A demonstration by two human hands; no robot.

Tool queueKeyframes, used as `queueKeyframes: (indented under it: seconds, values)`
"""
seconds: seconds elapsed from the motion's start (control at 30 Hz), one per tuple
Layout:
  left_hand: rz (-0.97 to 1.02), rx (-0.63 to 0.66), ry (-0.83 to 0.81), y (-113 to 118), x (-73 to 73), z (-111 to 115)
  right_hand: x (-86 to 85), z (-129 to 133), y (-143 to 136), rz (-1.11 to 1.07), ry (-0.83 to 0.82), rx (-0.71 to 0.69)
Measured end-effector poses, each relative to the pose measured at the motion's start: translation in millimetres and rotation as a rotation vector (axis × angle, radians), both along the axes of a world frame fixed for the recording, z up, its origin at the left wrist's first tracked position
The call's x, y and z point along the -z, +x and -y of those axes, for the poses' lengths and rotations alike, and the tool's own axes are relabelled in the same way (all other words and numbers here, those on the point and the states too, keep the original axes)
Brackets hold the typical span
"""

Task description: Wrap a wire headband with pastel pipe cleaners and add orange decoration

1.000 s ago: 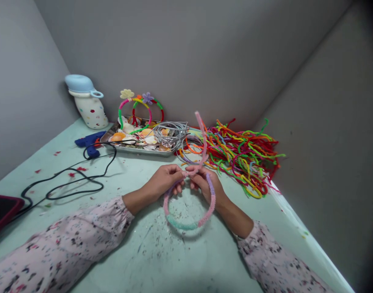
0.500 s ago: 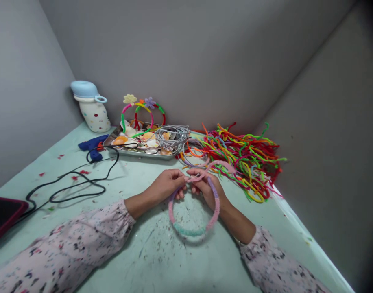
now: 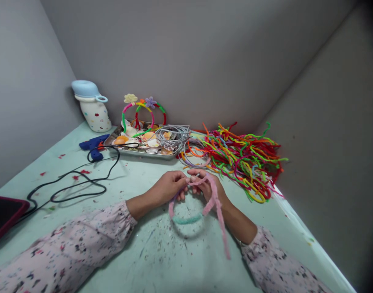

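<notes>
Between both hands is a ring wrapped in pink, teal and purple fuzzy stem, held just above the table. My left hand pinches the ring's upper left side, where a pink stem meets it. My right hand has its fingers closed at the ring's upper right, close to the left fingertips. A loose pink pipe cleaner runs from the fingertips over my right hand and hangs down past the ring's right side. The exact grip points are partly hidden by the fingers.
Behind the hands, a metal tray holds shells, coiled wire and two flower-topped hoops. Right of it lies a heap of coloured pipe cleaners. At left are a blue glue gun, black cable, bottle and dark red-edged device.
The loose pink stem has swung from behind my right hand toward me and now hangs down in front of the ring's right side. Both hands stay nearly in place; the ring tilts slightly.
</notes>
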State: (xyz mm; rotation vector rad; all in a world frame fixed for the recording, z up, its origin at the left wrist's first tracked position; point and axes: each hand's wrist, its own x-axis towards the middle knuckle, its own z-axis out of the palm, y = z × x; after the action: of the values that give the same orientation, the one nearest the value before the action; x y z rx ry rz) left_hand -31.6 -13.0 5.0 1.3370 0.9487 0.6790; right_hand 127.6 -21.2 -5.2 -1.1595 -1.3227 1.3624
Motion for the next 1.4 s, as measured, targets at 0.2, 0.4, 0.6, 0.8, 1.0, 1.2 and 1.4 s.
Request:
queueKeyframes:
  seconds: [0.2,0.4,0.6,0.8,1.0,1.2,1.4]
  values:
    - [-0.082,-0.006,0.083,-0.2,2.1,1.4,-2.7,1.8,0.3,0.004,-0.004,-0.008]
    - [-0.116,-0.025,0.134,-1.3,4.2,1.8,7.1,-1.7,4.1,-0.011,0.066,-0.058]
    - [-0.091,-0.052,0.105,-1.9,4.0,1.1,5.7,-2.1,3.3,-0.051,0.078,-0.143]
    - [-0.027,-0.084,0.120,-2.3,8.6,-0.9,-0.8,0.1,-3.8,-0.004,0.048,-0.127]
    - [0.081,-0.065,0.073,-2.8,6.1,0.3,-1.7,1.0,-4.4,-0.006,0.048,-0.125]
    - [0.122,-0.048,0.061,-2.6,3.8,0.3,-2.6,0.4,-3.9,0.000,0.059,-0.075]
    - [0.081,-0.086,0.050,-2.1,3.6,0.9,-4.4,0.2,-5.7,0.067,0.033,-0.036]
